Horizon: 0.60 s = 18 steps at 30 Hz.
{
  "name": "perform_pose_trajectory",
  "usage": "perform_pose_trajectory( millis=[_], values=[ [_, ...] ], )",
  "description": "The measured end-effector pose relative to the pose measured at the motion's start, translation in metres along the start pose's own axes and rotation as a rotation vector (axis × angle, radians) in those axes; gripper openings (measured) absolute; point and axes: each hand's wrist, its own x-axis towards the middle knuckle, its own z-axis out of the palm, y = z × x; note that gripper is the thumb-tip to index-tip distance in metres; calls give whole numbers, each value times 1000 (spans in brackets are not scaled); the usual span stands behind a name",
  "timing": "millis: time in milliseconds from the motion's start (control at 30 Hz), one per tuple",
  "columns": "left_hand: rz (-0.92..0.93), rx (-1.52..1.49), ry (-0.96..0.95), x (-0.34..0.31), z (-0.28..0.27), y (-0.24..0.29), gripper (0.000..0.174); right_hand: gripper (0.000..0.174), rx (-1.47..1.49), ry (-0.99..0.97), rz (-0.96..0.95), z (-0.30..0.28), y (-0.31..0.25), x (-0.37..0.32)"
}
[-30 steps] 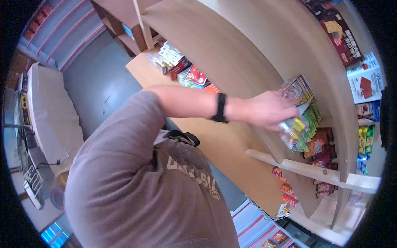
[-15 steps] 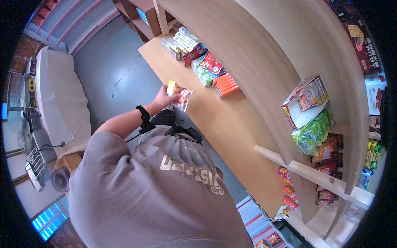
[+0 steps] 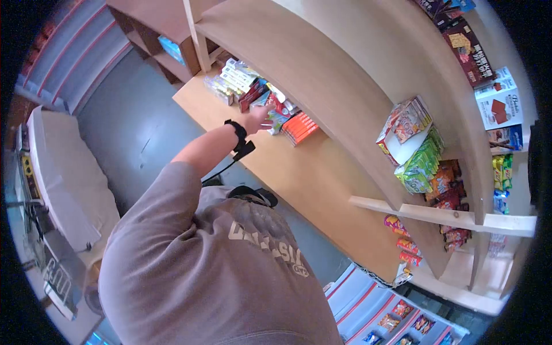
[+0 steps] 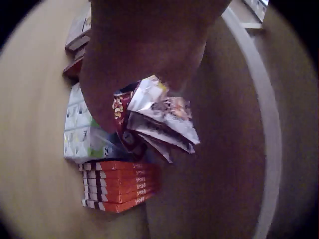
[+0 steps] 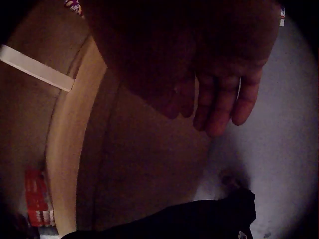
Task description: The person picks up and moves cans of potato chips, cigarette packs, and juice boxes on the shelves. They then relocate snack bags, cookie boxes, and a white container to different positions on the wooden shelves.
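Note:
My left hand (image 3: 257, 119) reaches over the goods on the lower wooden shelf, its fingers apart in the head view. Close under the palm, in the left wrist view, several silvery snack packets (image 4: 164, 117) with brownish pictures fan out. A dark red packet with nuts printed on it (image 4: 119, 112) lies against them. Beside these are white-and-green cartons (image 4: 82, 134) and a stack of flat orange boxes (image 4: 117, 184). My right hand (image 5: 214, 84) hangs with loose fingers and holds nothing in the right wrist view; it is out of the head view.
An upper shelf board (image 3: 322, 86) overhangs the lower shelf (image 3: 305, 195). On the upper shelf stand a cut-open display box (image 3: 397, 144), green packets (image 3: 420, 167) and orange-red packets (image 3: 445, 184). A pale upright bar (image 3: 443, 215) crosses there. Low racks (image 3: 379, 313) hold more snacks.
My left hand went from the upper shelf, back past my body with a snack packet in its fingers, and then out over the lower shelf. Its fingers now spread beside the packets there.

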Motion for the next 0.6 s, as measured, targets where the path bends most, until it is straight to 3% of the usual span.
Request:
perform_pose_trajectory(
  millis=[233,367,400,433,500,533,600],
  values=[
    [27,103,-236,-18,-38,-16,55,28,679,-76,273,-55,-149,-39],
    [62,291,-421,-35,-88,-27,35,24,1131,17,429,-106,-277,-26],
    [44,359,-490,-32,-105,-36,33,24,1129,65,428,-124,-292,-18],
    [20,444,-527,-48,-116,-32,30,25,1125,113,423,-145,-304,-7],
    [-68,533,-547,-42,-159,-63,29,19,1004,242,137,-203,-328,2],
    [-123,597,-638,-29,-189,-83,30,17,938,342,83,-242,-355,3],
    [-170,599,-552,-50,-223,-98,33,14,812,516,-40,-322,-410,0]
  ],
)
